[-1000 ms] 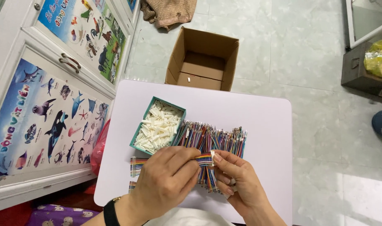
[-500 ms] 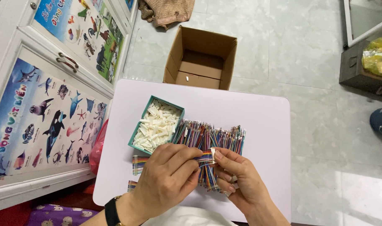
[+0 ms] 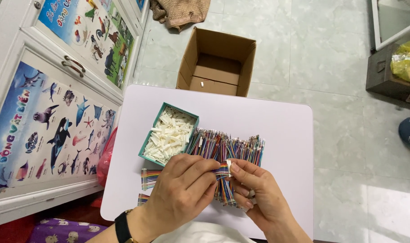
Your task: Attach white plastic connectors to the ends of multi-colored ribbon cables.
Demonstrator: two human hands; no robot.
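Observation:
My left hand (image 3: 182, 189) pinches a flat multicoloured ribbon wire (image 3: 221, 170) near its end. My right hand (image 3: 254, 189) meets it and grips a small white plastic connector (image 3: 229, 167) at the tip of that wire. Both hands hover over a spread pile of coloured wires (image 3: 229, 148) lying on the small white table (image 3: 286, 121). A teal box of white connectors (image 3: 169, 134) stands just left of the pile. Two more ribbon wires (image 3: 147, 177) lie under my left hand's side.
An open brown cardboard box (image 3: 216, 63) sits on the tiled floor beyond the table. White cabinets with animal posters (image 3: 56, 112) run along the left. A dark crate with a yellow bag (image 3: 394, 72) stands at the right, and a red bag (image 3: 107, 155) hangs beside the table.
My hands stay together over the wire pile. The fingers have shifted only slightly, with the white connector still at the wire's tip.

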